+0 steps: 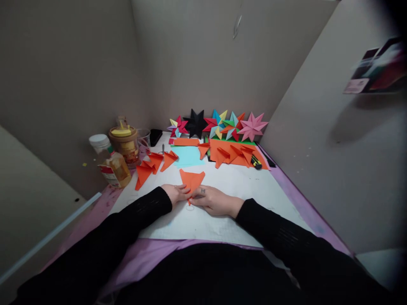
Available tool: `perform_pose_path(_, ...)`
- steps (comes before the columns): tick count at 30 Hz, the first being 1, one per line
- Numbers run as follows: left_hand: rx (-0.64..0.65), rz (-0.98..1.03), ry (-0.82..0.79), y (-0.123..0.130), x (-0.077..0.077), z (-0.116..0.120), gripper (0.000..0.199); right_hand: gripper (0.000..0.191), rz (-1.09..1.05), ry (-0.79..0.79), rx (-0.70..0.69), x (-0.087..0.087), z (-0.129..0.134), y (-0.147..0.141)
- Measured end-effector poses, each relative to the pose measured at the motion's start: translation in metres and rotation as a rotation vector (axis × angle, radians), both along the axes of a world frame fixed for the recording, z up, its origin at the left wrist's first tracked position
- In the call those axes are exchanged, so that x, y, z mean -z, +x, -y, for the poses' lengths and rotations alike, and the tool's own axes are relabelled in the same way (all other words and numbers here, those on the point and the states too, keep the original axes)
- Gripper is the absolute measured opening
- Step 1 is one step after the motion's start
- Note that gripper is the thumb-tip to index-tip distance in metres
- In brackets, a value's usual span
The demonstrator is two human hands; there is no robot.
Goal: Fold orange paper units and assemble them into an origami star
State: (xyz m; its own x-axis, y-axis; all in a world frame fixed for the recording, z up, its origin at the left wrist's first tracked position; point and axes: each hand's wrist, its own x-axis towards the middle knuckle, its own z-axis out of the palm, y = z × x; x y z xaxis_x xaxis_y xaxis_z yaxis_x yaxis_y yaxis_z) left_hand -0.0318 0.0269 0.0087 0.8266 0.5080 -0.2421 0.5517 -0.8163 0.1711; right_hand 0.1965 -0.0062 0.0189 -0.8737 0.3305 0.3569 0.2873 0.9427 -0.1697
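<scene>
One folded orange paper (191, 178), left fingers (182, 191) slightly apart against its side, right fingers (197, 195) pinched on its lower tip

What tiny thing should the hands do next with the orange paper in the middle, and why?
Perhaps press the crease down near the lower tip of the orange folded paper. Fingers of both the left hand and the right hand are already at that narrow end, and the paper is over the white sheet, which could back a press.
</scene>
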Motion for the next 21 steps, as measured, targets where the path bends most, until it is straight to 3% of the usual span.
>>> perform_pose_path(9, -0.055, -0.131, 0.034, 0.013, -0.017, 0.013, 0.066, 0.027, 0.045, 0.020, -0.022, -0.002, 0.000, -0.005)
perform_pose_path(17, -0.061, -0.103, 0.103, 0.009, -0.012, 0.014, 0.063, 0.024, -0.022, -0.074, -0.095, 0.005, -0.004, -0.001)
perform_pose_path(21, -0.060, -0.086, 0.122, 0.007, -0.008, 0.013, 0.063, 0.030, -0.177, -0.149, 0.023, 0.017, -0.011, 0.003)
